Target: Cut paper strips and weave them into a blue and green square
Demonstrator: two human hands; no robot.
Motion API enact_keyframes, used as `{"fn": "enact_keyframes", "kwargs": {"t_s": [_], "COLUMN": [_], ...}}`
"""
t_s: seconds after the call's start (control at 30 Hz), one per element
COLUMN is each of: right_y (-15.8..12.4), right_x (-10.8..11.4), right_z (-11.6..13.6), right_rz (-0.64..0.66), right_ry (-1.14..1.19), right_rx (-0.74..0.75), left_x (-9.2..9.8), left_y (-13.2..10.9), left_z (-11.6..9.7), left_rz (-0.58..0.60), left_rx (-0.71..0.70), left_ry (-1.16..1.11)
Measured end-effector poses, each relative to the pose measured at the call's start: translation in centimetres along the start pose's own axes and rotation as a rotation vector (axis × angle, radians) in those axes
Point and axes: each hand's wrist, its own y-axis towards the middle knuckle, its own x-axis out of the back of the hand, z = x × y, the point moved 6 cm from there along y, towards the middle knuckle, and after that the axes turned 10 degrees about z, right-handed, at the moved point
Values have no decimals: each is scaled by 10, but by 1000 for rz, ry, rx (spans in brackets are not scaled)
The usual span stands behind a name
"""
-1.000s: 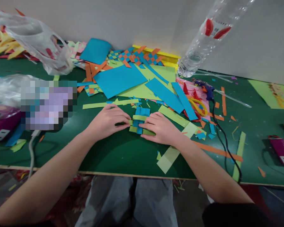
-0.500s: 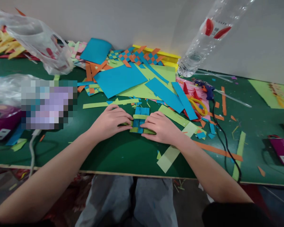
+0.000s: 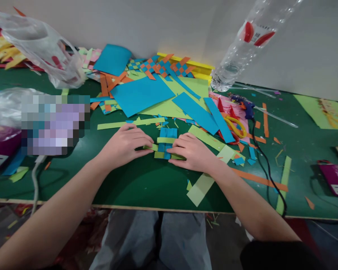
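Observation:
A small weave of blue and green paper strips (image 3: pixel 166 144) lies on the green table (image 3: pixel 146 180) between my hands. My left hand (image 3: pixel 126 146) rests palm down at its left side, fingers pinched on the end of a green strip that sticks out of the weave. My right hand (image 3: pixel 193 152) lies over the weave's right side, fingers curled and pressing the green strips down. Both thumbs point at the weave.
Sheets of blue and green paper (image 3: pixel 146 93) and finished woven mats (image 3: pixel 163 67) are piled behind. Yellow-handled scissors (image 3: pixel 235 127) and a glue gun (image 3: pixel 246 107) with a black cable lie right. A clear bottle (image 3: pixel 242 45) leans on the wall. A plastic bag (image 3: pixel 42 47) sits far left.
My hands stay at the weave with only slight finger shifts. The left fingers have drawn a little toward the green strip's end. The view has drifted slightly.

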Motion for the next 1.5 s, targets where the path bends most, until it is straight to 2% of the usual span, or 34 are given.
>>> {"fn": "enact_keyframes", "kwargs": {"t_s": [0.3, 0.67, 1.1, 1.3, 1.5], "right_y": [0, 0, 0, -2, -2], "right_x": [-1, 0, 6, 6, 8], "right_z": [0, 0, 2, 3, 4], "right_rz": [2, 3, -91, -102, -96], "right_ry": [6, 0, 49, 3, -40], "right_rx": [4, 12, 51, 58, 64], "left_x": [-8, -11, -14, -12, -12], "left_y": [2, 5, 5, 6, 5], "left_z": [2, 5, 8, 8, 7], "left_rz": [21, 29, 85, 53, 14], "left_rx": [-12, 38, 26, 27, 13], "left_ry": [-29, -95, -123, -197, -158]}}
